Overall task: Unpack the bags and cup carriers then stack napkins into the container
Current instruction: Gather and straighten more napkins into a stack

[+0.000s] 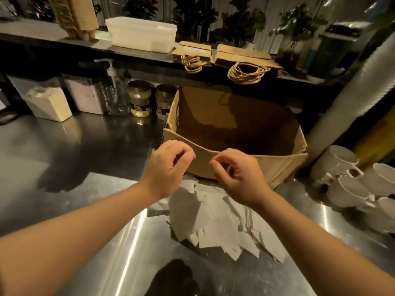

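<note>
I take the open cardboard box (235, 133) on the steel counter (64, 150) as my landmark. Both hands hover just in front of its near wall, above a loose heap of napkins (213, 221) that lies on the counter against the box's near side. My left hand (168, 167) has its fingers loosely curled with thumb and forefinger close together; I see nothing held in it. My right hand (237, 178) is curled the same way, fingertips drawn toward the thumb, and I cannot tell whether anything thin is pinched there. The two hands are near each other but apart.

Behind the box, on the dark shelf (42, 39) above the counter, flat paper bags (224, 53) lie stacked with their twine handles hanging over the shelf edge. Left of the bags on that shelf stands the white container (141, 35), and further left a stack of cup carriers (74, 16). Left of the box stand two jars (140, 98), a pump bottle (114, 92) and clear canisters (49, 99). Right of the box lie white cups (350, 178)
</note>
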Tool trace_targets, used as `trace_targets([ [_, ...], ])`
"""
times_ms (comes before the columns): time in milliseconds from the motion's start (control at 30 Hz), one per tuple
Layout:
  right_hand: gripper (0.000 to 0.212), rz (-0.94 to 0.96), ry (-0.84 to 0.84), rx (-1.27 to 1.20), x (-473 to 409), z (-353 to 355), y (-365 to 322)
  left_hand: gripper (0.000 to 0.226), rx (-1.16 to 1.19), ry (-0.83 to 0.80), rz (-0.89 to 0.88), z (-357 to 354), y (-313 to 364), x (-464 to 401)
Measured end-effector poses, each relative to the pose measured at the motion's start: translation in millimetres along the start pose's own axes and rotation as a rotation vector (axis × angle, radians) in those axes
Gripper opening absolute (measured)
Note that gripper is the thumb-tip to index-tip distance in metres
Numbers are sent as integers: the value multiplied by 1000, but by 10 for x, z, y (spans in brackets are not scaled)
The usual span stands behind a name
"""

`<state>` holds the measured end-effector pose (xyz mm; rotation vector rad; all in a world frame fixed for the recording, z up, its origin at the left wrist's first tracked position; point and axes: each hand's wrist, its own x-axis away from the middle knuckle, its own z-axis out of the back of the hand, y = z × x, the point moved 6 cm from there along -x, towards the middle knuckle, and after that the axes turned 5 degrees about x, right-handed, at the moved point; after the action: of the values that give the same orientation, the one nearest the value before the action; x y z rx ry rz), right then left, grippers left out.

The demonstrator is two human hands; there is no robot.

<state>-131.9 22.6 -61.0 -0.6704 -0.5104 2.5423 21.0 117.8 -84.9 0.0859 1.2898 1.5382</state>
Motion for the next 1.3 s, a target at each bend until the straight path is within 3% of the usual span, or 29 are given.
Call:
trace_targets([
  [133,12,-25,-29,36,279,-405,221,16,-99,-51,88,-346,-434,356],
  [300,34,-120,-146,263,476,-998,557,31,-285,-182,222,-704,-903,585],
  [434,39,-66,-48,296,616,-1284,665,35,-302,-228,255,-886,-1151,788],
  [567,37,17,88,324,733,-1349,705,36,-261,-159,220,-872,-1158,851],
  [667,38,52,100,335,770,-1357,699,35,-209,-114,189,-824,-1143,839],
  [934,28,-86,78,377,747,-1195,575,25,19,62,199,-450,-1048,799],
  [1101,18,-139,7,296,575,-1107,237,49,-1,-58,325,-294,-1189,751],
  [1201,23,-171,-35,274,437,-1245,146,47,-107,-180,311,-330,-1188,751],
  [1301,13,-178,-49,244,447,-1409,181,41,-142,-233,304,-394,-1215,774],
])
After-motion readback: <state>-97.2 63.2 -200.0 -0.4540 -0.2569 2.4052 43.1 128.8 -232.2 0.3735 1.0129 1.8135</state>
